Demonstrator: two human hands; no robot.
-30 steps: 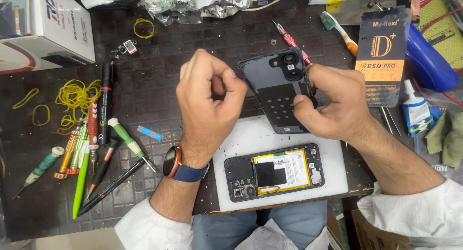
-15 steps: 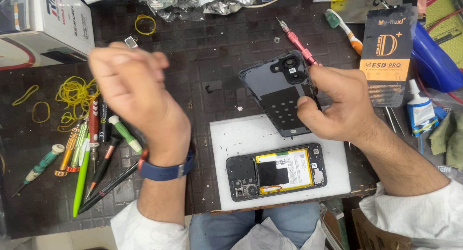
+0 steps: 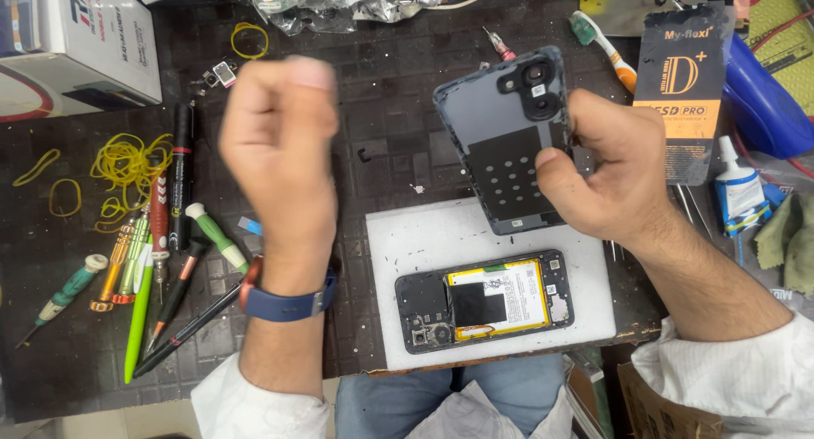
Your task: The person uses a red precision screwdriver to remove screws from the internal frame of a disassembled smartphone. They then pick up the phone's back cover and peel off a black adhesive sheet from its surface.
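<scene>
Head view, looking down at dark work mat point(image 3: 390, 108); right hand point(image 3: 606, 180) grips phone back cover point(image 3: 507, 138), inner side facing up, tilted, lifted off the desk above the white pad point(image 3: 475, 236); thumb pressed on the cover's lower right part, fingers wrapped behind its right edge; camera cutout at the cover's top; left hand point(image 3: 280, 151) raised over mat centre-left, curled into a loose fist, blurred, cannot tell if anything small sits in it; blue wristband point(image 3: 288, 303) on left wrist; opened phone body point(image 3: 485, 301) lies flat on the white pad, near its front edge, yellow-edged battery and black patch visible, well apart from both hands; row of screwdrivers and pens point(image 3: 161, 261) left of left forearm, just beside it; yellow rubber bands point(image 3: 123, 163) further left; white box point(image 3: 76, 45) top left corner; black and orange packet point(image 3: 682, 83) top right, beside right hand; small white glue bottle point(image 3: 738, 189) right of it; toothbrush point(image 3: 604, 42) near the cover's top; blue object point(image 3: 776, 104) at the right edge; crumpled clear plastic point(image 3: 331, 7) at top.
</scene>
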